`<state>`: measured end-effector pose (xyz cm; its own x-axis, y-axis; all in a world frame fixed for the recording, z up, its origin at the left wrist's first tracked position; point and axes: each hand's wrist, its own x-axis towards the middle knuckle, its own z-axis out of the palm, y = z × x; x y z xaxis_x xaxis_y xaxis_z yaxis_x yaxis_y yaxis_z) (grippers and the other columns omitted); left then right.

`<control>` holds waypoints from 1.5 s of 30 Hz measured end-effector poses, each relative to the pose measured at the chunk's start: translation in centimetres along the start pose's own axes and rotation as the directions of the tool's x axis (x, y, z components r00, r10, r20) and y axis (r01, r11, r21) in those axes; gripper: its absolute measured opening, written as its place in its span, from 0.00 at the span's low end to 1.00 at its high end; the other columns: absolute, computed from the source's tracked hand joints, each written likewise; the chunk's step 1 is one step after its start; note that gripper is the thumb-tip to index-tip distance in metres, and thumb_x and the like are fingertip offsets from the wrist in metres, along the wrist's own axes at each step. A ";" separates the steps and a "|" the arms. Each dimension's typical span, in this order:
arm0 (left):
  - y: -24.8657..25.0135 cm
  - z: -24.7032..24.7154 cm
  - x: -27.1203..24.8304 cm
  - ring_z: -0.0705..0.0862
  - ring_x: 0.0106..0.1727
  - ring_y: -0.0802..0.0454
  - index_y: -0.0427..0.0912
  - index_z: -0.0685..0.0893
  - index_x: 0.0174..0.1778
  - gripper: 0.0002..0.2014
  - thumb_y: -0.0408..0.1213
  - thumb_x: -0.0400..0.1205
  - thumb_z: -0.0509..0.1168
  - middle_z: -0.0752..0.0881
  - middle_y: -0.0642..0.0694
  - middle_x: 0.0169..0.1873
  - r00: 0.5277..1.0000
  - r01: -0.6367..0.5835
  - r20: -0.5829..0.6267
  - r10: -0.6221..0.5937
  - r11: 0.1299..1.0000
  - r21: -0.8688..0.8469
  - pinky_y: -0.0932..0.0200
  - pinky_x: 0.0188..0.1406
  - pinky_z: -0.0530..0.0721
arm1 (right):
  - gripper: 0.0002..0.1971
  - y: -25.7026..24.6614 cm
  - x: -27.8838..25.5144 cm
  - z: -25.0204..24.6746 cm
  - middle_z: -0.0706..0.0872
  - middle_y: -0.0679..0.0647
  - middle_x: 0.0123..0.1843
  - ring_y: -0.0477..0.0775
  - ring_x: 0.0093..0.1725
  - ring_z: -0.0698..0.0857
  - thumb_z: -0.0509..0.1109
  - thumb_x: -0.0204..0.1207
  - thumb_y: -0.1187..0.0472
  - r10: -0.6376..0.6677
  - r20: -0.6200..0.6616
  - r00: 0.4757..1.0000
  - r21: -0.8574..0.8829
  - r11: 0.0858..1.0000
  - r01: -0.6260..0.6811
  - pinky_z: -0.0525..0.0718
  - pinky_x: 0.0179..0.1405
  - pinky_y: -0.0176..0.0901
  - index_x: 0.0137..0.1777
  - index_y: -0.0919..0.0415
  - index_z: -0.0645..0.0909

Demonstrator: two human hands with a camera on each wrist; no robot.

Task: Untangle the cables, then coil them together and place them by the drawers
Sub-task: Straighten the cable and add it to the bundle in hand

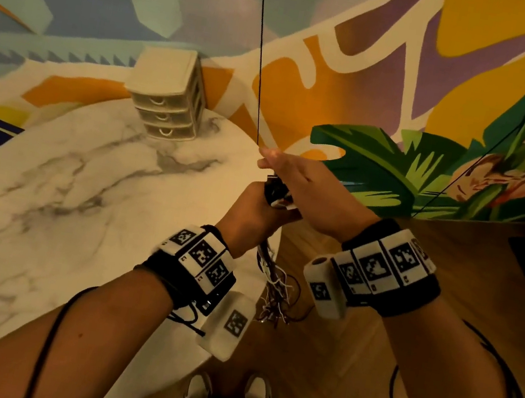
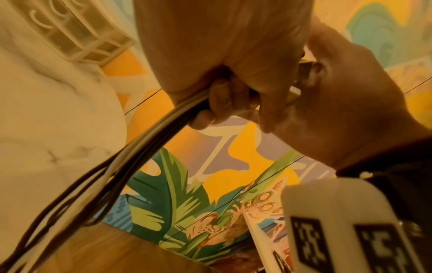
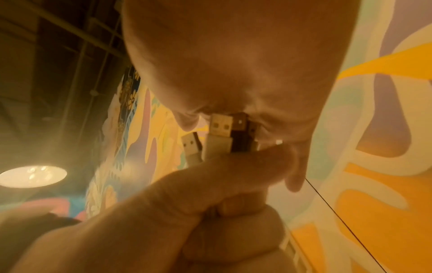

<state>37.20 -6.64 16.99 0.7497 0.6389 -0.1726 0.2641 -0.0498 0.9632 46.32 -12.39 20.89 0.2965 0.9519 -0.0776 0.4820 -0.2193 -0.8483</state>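
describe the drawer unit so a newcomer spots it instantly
Start at the round marble table before the painted mural wall. At its far edge, against the wall, stands the drawer unit: a small cream plastic box with three stacked drawers, each with a curved handle. It is the only thing visibly standing on the tabletop.

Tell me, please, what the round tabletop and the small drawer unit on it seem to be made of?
The round white tabletop with grey veins looks like marble or a marble-look laminate; the veining and a glossy light reflection suggest a polished finish. The small cream three-drawer unit appears to be moulded plastic: matte frame, slightly translucent drawer fronts with curved handles.
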 end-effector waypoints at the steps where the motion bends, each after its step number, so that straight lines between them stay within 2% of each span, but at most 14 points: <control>1: 0.1 0.0 -0.2 0.73 0.15 0.66 0.23 0.79 0.35 0.06 0.18 0.78 0.62 0.77 0.50 0.13 1.000 0.003 -0.021 -0.003 1.000 -0.010 0.76 0.19 0.68 | 0.29 -0.4 0.2 0.2 0.83 0.54 0.65 0.54 0.63 0.81 0.47 0.82 0.38 -0.009 0.033 0.999 -0.041 0.999 0.010 0.77 0.67 0.55 0.70 0.54 0.77; 4: 0.1 -0.3 -0.6 0.72 0.13 0.65 0.12 0.76 0.41 0.05 0.15 0.77 0.59 0.73 0.22 0.22 0.995 -0.023 -0.095 0.015 0.996 -0.087 0.78 0.16 0.67 | 0.28 -1.6 1.1 0.7 0.85 0.64 0.53 0.57 0.50 0.82 0.48 0.85 0.43 -0.009 0.079 0.997 -0.251 0.968 0.029 0.77 0.54 0.51 0.59 0.65 0.81; 9: -0.9 -1.1 -0.6 0.70 0.18 0.61 0.28 0.77 0.28 0.11 0.19 0.77 0.63 0.72 0.56 0.11 0.995 0.040 -0.094 -0.044 0.998 -0.051 0.77 0.15 0.65 | 0.27 -1.5 1.4 1.7 0.84 0.62 0.60 0.60 0.58 0.81 0.50 0.85 0.45 0.038 0.068 0.997 -0.240 0.970 -0.021 0.77 0.63 0.55 0.61 0.67 0.80; 13: -1.1 -1.4 -0.8 0.78 0.25 0.66 0.34 0.80 0.37 0.08 0.19 0.78 0.61 0.81 0.48 0.27 0.995 -0.058 -0.075 0.059 0.998 0.004 0.76 0.23 0.71 | 0.23 -2.3 1.4 2.9 0.80 0.51 0.70 0.51 0.68 0.76 0.50 0.85 0.44 -0.098 -0.062 0.993 -0.362 0.929 0.069 0.72 0.69 0.49 0.69 0.54 0.77; 16: -0.7 -1.8 -0.9 0.82 0.44 0.54 0.27 0.81 0.52 0.07 0.23 0.81 0.62 0.82 0.41 0.43 0.987 -0.111 -0.113 0.114 0.993 0.036 0.75 0.36 0.73 | 0.21 -2.8 1.4 3.3 0.81 0.54 0.44 0.55 0.46 0.78 0.49 0.86 0.47 -0.091 -0.047 0.995 -0.449 0.891 0.060 0.73 0.48 0.48 0.45 0.58 0.78; 20: -0.9 -2.6 -1.5 0.81 0.61 0.43 0.29 0.69 0.71 0.22 0.22 0.80 0.63 0.80 0.36 0.62 0.990 -0.070 -0.121 0.069 0.998 -0.001 0.61 0.51 0.81 | 0.20 -2.8 1.1 3.9 0.79 0.52 0.41 0.55 0.44 0.77 0.50 0.87 0.50 -0.085 -0.020 0.996 -0.449 0.891 0.067 0.68 0.44 0.43 0.42 0.59 0.78; 24: -0.9 -2.4 -1.4 0.82 0.41 0.58 0.26 0.80 0.57 0.10 0.23 0.81 0.61 0.85 0.41 0.42 0.987 -0.082 -0.132 0.087 0.996 0.042 0.61 0.38 0.80 | 0.23 -2.9 1.7 3.8 0.79 0.54 0.68 0.54 0.68 0.76 0.47 0.86 0.46 -0.043 0.046 0.998 -0.400 0.915 0.058 0.72 0.67 0.48 0.70 0.56 0.75; 27: -0.7 -2.8 -0.9 0.75 0.20 0.68 0.26 0.84 0.48 0.06 0.21 0.77 0.65 0.79 0.54 0.24 0.991 -0.035 -0.134 0.019 0.993 -0.117 0.75 0.23 0.72 | 0.26 -3.5 2.1 2.5 0.75 0.52 0.75 0.46 0.72 0.72 0.46 0.85 0.44 -0.079 -0.185 0.980 -0.004 0.997 0.079 0.66 0.69 0.40 0.76 0.55 0.69; 30: -0.7 -3.1 -1.1 0.76 0.21 0.70 0.33 0.84 0.46 0.05 0.23 0.77 0.67 0.78 0.59 0.24 0.997 -0.022 -0.071 0.012 0.990 -0.140 0.79 0.24 0.71 | 0.29 -4.1 2.1 1.6 0.79 0.54 0.72 0.49 0.70 0.76 0.43 0.84 0.42 -0.047 -0.344 0.938 0.115 0.989 0.092 0.68 0.65 0.42 0.72 0.56 0.75; 34: -1.0 -2.9 -1.2 0.76 0.20 0.67 0.32 0.80 0.34 0.07 0.21 0.77 0.64 0.80 0.58 0.17 0.998 -0.033 -0.051 0.031 0.998 -0.049 0.73 0.24 0.71 | 0.31 -4.5 1.6 2.7 0.82 0.67 0.63 0.65 0.62 0.80 0.45 0.85 0.42 0.023 -0.086 0.996 -0.190 0.981 -0.039 0.75 0.64 0.57 0.65 0.67 0.77; 38: -1.6 -2.7 -0.8 0.83 0.45 0.46 0.25 0.80 0.51 0.07 0.26 0.81 0.62 0.85 0.32 0.43 0.997 -0.057 -0.052 0.062 0.994 0.089 0.63 0.39 0.72 | 0.32 -3.8 2.5 4.0 0.85 0.62 0.51 0.61 0.53 0.81 0.46 0.84 0.41 0.093 0.047 0.995 -0.462 0.885 -0.061 0.77 0.56 0.54 0.55 0.67 0.81; 41: -1.5 -3.1 -0.8 0.83 0.32 0.59 0.27 0.83 0.47 0.04 0.24 0.79 0.65 0.83 0.41 0.31 0.997 -0.030 -0.070 0.031 0.999 0.025 0.69 0.31 0.73 | 0.27 -3.0 3.0 3.9 0.85 0.62 0.58 0.57 0.57 0.83 0.47 0.84 0.43 0.021 0.004 1.000 0.028 0.999 -0.021 0.79 0.59 0.45 0.62 0.60 0.81; 43: -0.3 -3.9 -0.8 0.74 0.21 0.57 0.40 0.84 0.40 0.06 0.24 0.76 0.69 0.79 0.49 0.22 0.994 -0.055 -0.105 0.042 0.991 -0.124 0.65 0.22 0.71 | 0.22 -1.7 3.0 3.6 0.86 0.62 0.56 0.57 0.54 0.85 0.49 0.84 0.47 0.046 -0.183 0.982 0.569 0.819 0.067 0.81 0.57 0.45 0.63 0.58 0.80; 45: 1.1 -4.9 0.1 0.71 0.22 0.53 0.47 0.82 0.37 0.09 0.26 0.76 0.70 0.78 0.53 0.20 0.982 -0.101 -0.176 0.061 0.968 -0.229 0.63 0.20 0.69 | 0.17 0.5 2.5 4.4 0.87 0.55 0.48 0.52 0.48 0.85 0.53 0.78 0.52 0.103 -0.301 0.948 0.659 0.741 0.128 0.84 0.56 0.49 0.56 0.57 0.80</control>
<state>34.57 -2.91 19.03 0.6457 0.7599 -0.0747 0.0410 0.0632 0.9972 43.73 -9.21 17.95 0.5790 0.8153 -0.0035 -0.1478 0.1006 -0.9839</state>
